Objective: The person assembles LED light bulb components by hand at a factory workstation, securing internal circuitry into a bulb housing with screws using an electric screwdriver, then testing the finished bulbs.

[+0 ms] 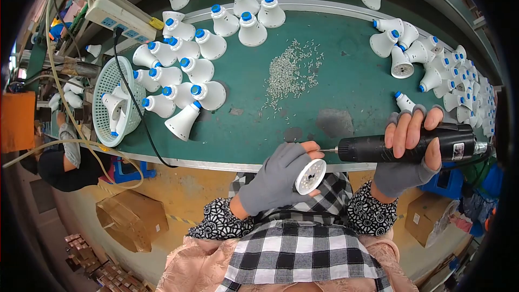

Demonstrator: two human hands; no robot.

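Note:
In a grey fingerless glove, my left hand (279,178) is closed around a white LED bulb housing (311,177), whose round face with the LED board is turned up toward me. My right hand (409,154), gloved the same way, grips a black electric screwdriver (367,150) held level, its bit pointing left. The bit's tip is right by my left thumb and forefinger. Beyond both hands, a loose pile of small screws (292,70) lies on the green tabletop (243,124).
White bulb housings with blue caps (208,95) stand at left, and many more (432,65) crowd the right. A pale green basket (99,111) holds several. A black cable (127,84) runs from a power strip (121,19) over the table edge. Another person (59,162) is at far left.

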